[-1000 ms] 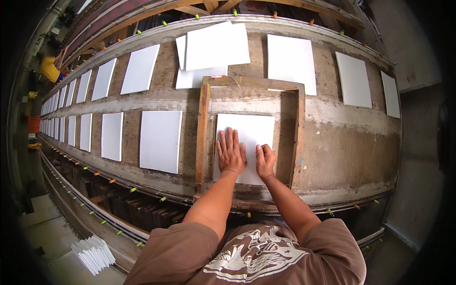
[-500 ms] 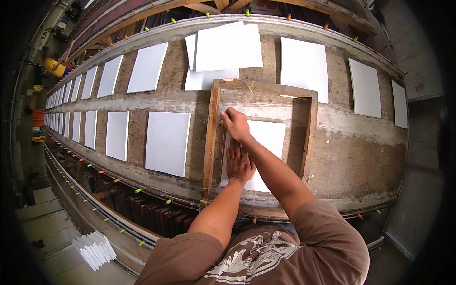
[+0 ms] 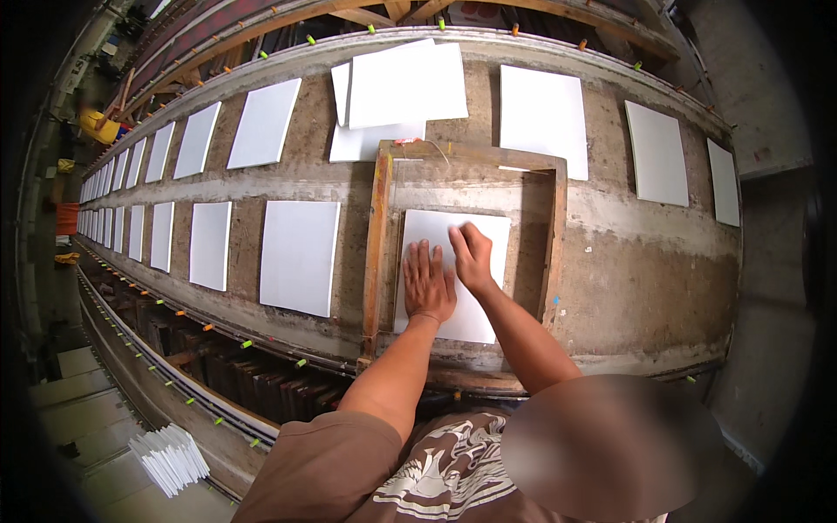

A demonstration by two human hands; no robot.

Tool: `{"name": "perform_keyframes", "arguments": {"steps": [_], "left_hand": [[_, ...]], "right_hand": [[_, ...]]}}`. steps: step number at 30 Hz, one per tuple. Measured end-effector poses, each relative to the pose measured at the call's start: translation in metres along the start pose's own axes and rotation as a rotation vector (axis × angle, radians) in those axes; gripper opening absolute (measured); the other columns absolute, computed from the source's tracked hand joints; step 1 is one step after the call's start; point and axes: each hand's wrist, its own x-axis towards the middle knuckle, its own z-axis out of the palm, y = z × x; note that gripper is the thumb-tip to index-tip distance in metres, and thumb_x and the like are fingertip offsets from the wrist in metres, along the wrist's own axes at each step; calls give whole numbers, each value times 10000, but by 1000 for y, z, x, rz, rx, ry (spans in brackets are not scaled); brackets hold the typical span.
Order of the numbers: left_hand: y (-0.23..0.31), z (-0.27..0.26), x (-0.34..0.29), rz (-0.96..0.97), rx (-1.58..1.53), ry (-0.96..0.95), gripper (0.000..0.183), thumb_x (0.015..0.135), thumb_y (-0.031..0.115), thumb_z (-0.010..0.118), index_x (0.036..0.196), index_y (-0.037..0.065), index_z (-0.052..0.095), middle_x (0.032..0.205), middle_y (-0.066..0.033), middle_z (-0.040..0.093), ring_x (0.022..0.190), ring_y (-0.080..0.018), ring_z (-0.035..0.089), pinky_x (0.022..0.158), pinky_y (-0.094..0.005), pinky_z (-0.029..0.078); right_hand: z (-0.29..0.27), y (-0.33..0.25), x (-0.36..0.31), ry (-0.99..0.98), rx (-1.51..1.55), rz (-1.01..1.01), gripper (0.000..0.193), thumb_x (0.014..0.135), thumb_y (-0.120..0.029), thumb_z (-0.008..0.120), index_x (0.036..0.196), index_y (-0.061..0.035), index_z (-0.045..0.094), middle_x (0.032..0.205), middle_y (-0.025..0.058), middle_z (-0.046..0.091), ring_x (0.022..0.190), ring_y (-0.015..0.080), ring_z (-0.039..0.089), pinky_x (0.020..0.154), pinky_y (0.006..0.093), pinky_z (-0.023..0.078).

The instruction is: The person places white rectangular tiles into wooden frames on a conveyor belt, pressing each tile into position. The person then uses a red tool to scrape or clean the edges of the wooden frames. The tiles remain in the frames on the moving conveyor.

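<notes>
A rectangular wooden frame (image 3: 377, 253) lies on the long work table, around a white rectangular board (image 3: 475, 315). Whether a sheet or mesh spans the frame cannot be made out. My left hand (image 3: 427, 283) rests flat over the left part of the board, fingers spread and pointing away from me. Just to its right, my right hand (image 3: 473, 255) is closed over the upper middle of the board, thumb against the curled fingers. What it holds, if anything, is hidden. A reddish-white scrap with a thin string (image 3: 408, 141) sits on the frame's far left corner.
Two rows of white boards (image 3: 299, 257) run along the table (image 3: 645, 270) to the far left. Overlapping white boards (image 3: 410, 83) lie beyond the frame. Green and orange clips line the table's edges. A stack of white boards (image 3: 170, 460) stands lower left. A person in yellow (image 3: 100, 126) is far left.
My right hand has moved from the frame's left side rightward and nearer, onto the board's upper middle. My left hand has turned, its fingers now spread flat. The whole view has shifted slightly.
</notes>
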Motion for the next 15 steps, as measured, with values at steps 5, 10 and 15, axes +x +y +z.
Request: {"name": "perform_keyframes", "arguments": {"steps": [5,10,15], "left_hand": [[5,-4,4,15,-9,18,567,1051,327,459,1548,67,375,1671,-177,233,1584,-365,115,1286,-532,89],[1,9,2,4,4,76,558,1066,337,403,1555,71,371,1678,-160,214,1590,-335,99,1295,-501,91],[4,9,3,-22,38,62,554,1076,349,380,1560,79,366,1688,-144,191,1594,-320,75,1300,-489,85]], "right_hand": [[-24,-4,-38,11,-70,33,311,1010,-125,626,749,11,526,632,63,508,610,110,436,548,306,389],[-38,21,-106,-70,-104,-44,281,1006,-111,622,768,24,556,641,80,532,608,131,472,569,327,420],[-28,15,-96,-118,-177,-15,280,1011,-165,631,810,25,590,666,109,560,609,166,496,591,341,444]]}}
